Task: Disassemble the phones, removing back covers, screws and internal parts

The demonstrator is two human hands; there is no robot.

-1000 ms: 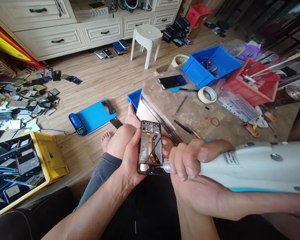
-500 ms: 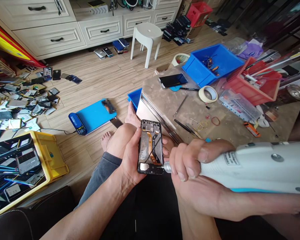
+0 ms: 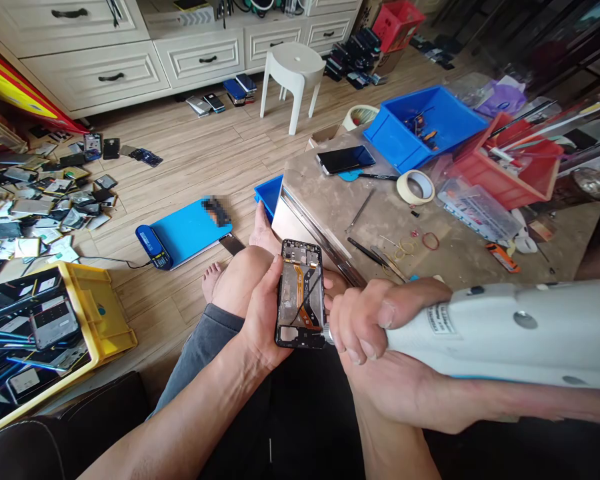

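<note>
My left hand (image 3: 263, 313) grips an opened black phone frame (image 3: 300, 293) upright above my knee; its orange flex cable and inner parts face me. My right hand (image 3: 380, 333) is wrapped around a white electric screwdriver (image 3: 505, 330). The screwdriver's metal tip (image 3: 326, 331) touches the lower right corner of the phone frame. The bit's end is hidden between my fingers and the frame.
A low worn table (image 3: 330, 200) to the right carries a dark phone (image 3: 345, 160), tape roll (image 3: 415, 187), tweezers, rubber bands, a blue bin (image 3: 420, 127) and a red bin (image 3: 510, 167). On the floor: a blue heating pad (image 3: 187, 230), a yellow crate (image 3: 87, 307), scattered phone parts, a white stool (image 3: 293, 77).
My right hand and the screwdriver have slid slightly left, bringing the tip closer in against the phone frame's lower corner. The left hand holds the frame in the same place.
</note>
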